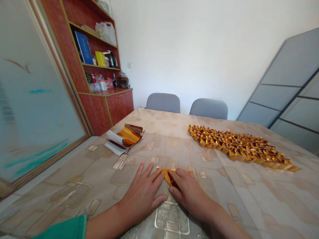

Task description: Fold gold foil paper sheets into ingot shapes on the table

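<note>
1. I look down through the head camera. My left hand (142,197) lies flat on the table cover (154,121). Its fingers (147,171) are spread wide and hold nothing.
2. My right hand (189,194) is just beside it. Its fingers (180,176) are close together, in a narrow shape, and lie on a gold foil piece (166,176). I cannot tell if they pinch it or only press on it.
3. The gold foil piece is on the table between my hands, partly under my right fingers.
4. Farther off on the right, a big pile of folded gold shapes (239,146) lies on the table.
5. Farther off on the left, a stack of gold foil sheets (128,135) sits with white paper (114,139).
6. A green sleeve (59,230) covers my left arm.
7. Past the table stand a gray chair (163,103) and another gray chair (208,109). A red wooden cabinet (119,106) with shelves stands to the left.
</note>
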The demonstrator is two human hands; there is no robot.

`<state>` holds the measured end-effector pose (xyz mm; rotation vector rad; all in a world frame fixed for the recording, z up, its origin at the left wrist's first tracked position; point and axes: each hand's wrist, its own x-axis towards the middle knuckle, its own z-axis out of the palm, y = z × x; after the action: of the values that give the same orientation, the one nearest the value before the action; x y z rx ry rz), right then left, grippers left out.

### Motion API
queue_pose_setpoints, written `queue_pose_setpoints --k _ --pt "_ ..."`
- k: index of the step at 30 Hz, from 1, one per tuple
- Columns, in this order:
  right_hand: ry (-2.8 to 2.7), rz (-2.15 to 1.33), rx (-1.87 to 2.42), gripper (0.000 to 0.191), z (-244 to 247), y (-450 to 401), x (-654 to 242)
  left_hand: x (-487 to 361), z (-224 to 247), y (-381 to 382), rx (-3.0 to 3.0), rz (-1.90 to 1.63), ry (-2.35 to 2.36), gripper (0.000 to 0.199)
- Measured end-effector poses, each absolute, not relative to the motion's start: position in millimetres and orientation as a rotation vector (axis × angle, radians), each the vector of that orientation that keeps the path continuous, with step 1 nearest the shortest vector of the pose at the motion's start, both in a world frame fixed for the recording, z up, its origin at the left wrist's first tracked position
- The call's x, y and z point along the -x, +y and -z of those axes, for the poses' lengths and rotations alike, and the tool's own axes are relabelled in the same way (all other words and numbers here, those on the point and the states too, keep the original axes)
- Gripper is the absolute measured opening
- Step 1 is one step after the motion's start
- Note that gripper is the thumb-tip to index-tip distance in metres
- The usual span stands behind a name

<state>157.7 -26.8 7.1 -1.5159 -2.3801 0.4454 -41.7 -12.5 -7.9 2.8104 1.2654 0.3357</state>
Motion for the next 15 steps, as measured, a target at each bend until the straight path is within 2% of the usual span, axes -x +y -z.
queue_pose_setpoints --k 6,12,15 --pt "-2.308 -0.504 1.493 0.023 -6.4 -22.4 -156.3 39.0 3.2 -8.1 -2.758 -0.300 1.293 0.058" --pt "-2.345 -0.628 1.275 0.021 -14.8 -7.8 -172.7 29.9 -6.4 3.0 -2.644 -0.324 1.284 0.042" --pt "-2.264 -0.547 1.335 0.025 -13.9 2.2 -191.9 24.2 -3.1 15.1 -2.593 -0.347 1.269 0.038"
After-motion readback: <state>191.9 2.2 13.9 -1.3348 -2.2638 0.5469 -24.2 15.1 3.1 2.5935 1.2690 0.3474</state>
